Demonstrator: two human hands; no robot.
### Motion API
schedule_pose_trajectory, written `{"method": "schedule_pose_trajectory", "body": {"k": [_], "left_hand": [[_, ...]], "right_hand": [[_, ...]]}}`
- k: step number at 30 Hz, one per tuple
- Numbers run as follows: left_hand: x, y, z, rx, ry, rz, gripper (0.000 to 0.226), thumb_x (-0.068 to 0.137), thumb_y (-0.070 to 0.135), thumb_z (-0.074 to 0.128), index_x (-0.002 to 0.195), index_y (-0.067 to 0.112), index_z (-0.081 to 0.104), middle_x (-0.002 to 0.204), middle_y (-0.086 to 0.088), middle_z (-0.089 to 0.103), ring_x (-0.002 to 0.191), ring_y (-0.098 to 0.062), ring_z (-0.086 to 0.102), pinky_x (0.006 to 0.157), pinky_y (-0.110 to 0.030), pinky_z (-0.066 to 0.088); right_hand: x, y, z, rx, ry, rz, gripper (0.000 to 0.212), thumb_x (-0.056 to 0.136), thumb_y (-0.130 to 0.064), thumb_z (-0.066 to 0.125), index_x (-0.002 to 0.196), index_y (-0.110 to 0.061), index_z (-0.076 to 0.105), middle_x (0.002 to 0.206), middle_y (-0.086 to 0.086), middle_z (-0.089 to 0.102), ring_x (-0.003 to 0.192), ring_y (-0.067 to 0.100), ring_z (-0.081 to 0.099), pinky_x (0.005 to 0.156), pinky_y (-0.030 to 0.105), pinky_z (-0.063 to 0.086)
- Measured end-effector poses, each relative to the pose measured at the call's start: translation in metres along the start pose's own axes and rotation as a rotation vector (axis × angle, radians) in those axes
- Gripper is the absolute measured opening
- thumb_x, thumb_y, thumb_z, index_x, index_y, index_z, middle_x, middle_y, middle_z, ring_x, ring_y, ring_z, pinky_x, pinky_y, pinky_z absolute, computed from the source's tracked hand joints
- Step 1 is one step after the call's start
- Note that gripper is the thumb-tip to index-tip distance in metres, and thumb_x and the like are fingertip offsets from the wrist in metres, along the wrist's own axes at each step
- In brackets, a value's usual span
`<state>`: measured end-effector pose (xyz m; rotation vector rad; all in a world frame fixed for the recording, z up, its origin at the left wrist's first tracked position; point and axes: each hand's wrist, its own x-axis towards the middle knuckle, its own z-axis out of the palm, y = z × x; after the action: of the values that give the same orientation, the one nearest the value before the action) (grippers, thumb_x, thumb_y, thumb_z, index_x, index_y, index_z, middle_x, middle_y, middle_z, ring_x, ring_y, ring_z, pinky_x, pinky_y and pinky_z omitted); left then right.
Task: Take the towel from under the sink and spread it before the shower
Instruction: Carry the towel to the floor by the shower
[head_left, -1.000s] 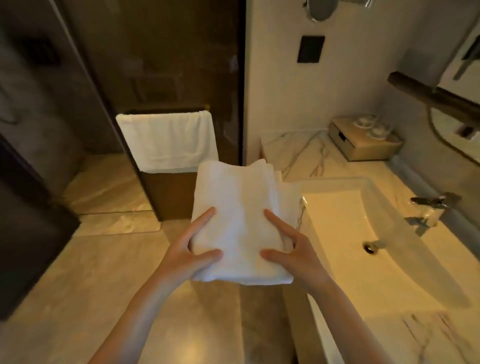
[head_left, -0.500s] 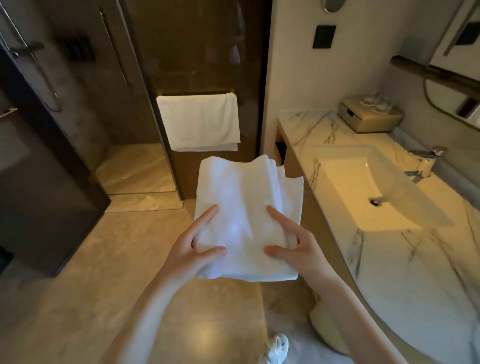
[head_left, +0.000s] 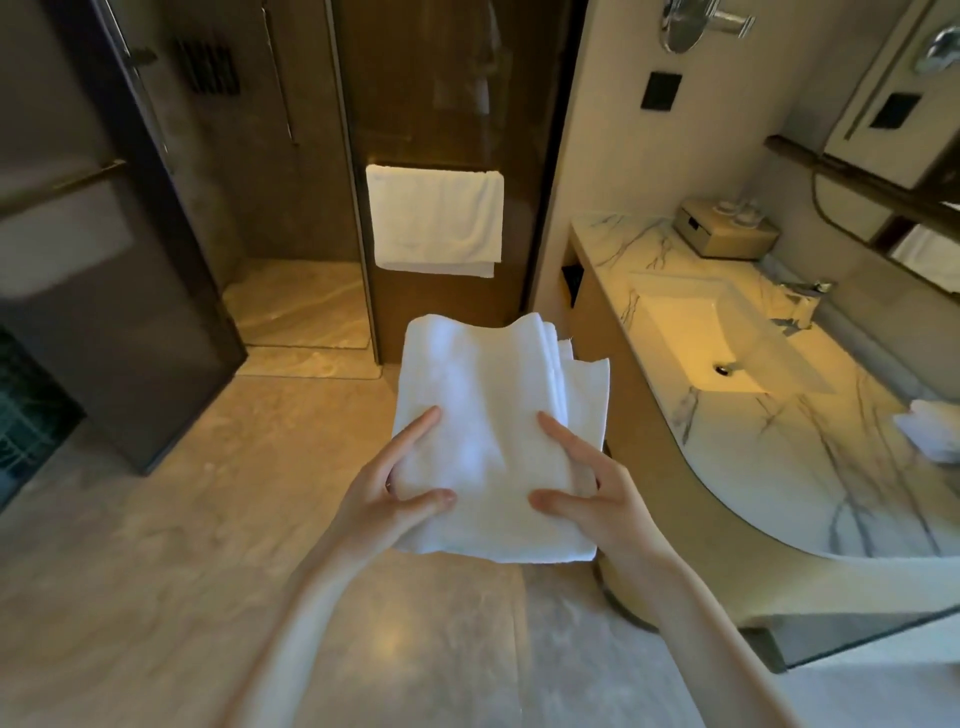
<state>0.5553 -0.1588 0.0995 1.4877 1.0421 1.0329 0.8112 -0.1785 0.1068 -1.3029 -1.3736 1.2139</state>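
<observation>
Resting btwn both hands: folded towel (head_left: 483, 441)

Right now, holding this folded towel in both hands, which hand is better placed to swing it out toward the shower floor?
Probably the left hand. The shower opening lies ahead to the left, on its side, while the right hand grips the folded towel next to the vanity counter.

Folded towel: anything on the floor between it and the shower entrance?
Nothing visible. The folded towel is held in the left hand and right hand, and the floor ahead runs bare up to the shower threshold. The dark door panel stands left of that path.
</observation>
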Motion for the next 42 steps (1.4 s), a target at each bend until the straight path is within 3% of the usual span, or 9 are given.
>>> {"method": "schedule_pose_trajectory", "body": {"k": [3,7,15,23,28,42], "left_hand": [[-0.03,0.003,0.006,0.031,0.013,0.018,0.078,0.068,0.026,0.081,0.134,0.053,0.048,0.135,0.038,0.047,0.125,0.011,0.045,0.088,-0.005,0.042],[-0.07,0.0,0.023,0.038,0.013,0.023,0.08,0.065,0.036,0.082,0.135,0.052,0.047,0.139,0.036,0.044,0.129,0.009,0.042,0.09,-0.005,0.04],[-0.172,-0.002,0.067,0.072,0.037,0.003,0.079,0.068,0.035,0.082,0.137,0.049,0.046,0.143,0.031,0.043,0.133,0.007,0.037,0.095,-0.004,0.035],[-0.262,0.012,0.069,0.034,0.166,-0.034,0.079,0.072,0.001,0.08,0.136,0.037,0.05,0.138,0.033,0.047,0.133,0.005,0.039,0.103,-0.011,0.036],[-0.305,0.016,0.043,0.066,0.271,-0.052,0.079,0.074,0.0,0.08,0.132,0.046,0.052,0.14,0.03,0.046,0.129,0.011,0.04,0.091,-0.003,0.036],[-0.407,-0.011,-0.135,0.127,0.394,-0.115,0.079,0.066,0.034,0.081,0.132,0.057,0.046,0.14,0.038,0.041,0.13,0.013,0.038,0.092,-0.003,0.037]], "right_hand": [[-0.032,-0.003,0.003,0.001,-0.001,-0.011,0.075,0.072,-0.009,0.081,0.129,-0.052,0.056,0.127,-0.022,0.062,0.117,0.002,0.059,0.089,0.02,0.052],[-0.078,-0.002,0.002,0.037,-0.019,-0.008,0.075,0.075,-0.003,0.079,0.128,-0.05,0.057,0.129,-0.019,0.062,0.119,0.005,0.058,0.097,0.031,0.052],[-0.181,0.008,-0.002,0.083,-0.056,0.022,0.076,0.075,0.007,0.075,0.129,-0.043,0.06,0.123,-0.021,0.065,0.112,0.0,0.06,0.084,0.016,0.052],[-0.239,0.009,0.031,0.116,-0.138,0.062,0.076,0.075,0.011,0.074,0.132,-0.037,0.059,0.127,-0.016,0.064,0.116,0.005,0.059,0.1,0.033,0.05],[-0.249,0.003,0.065,0.109,-0.238,0.04,0.076,0.076,0.009,0.073,0.134,-0.037,0.057,0.123,-0.014,0.067,0.114,0.01,0.062,0.096,0.032,0.053],[-0.239,-0.008,0.269,0.047,-0.374,0.042,0.077,0.073,0.003,0.077,0.127,-0.049,0.059,0.121,-0.016,0.068,0.113,0.008,0.063,0.094,0.034,0.054]]}}
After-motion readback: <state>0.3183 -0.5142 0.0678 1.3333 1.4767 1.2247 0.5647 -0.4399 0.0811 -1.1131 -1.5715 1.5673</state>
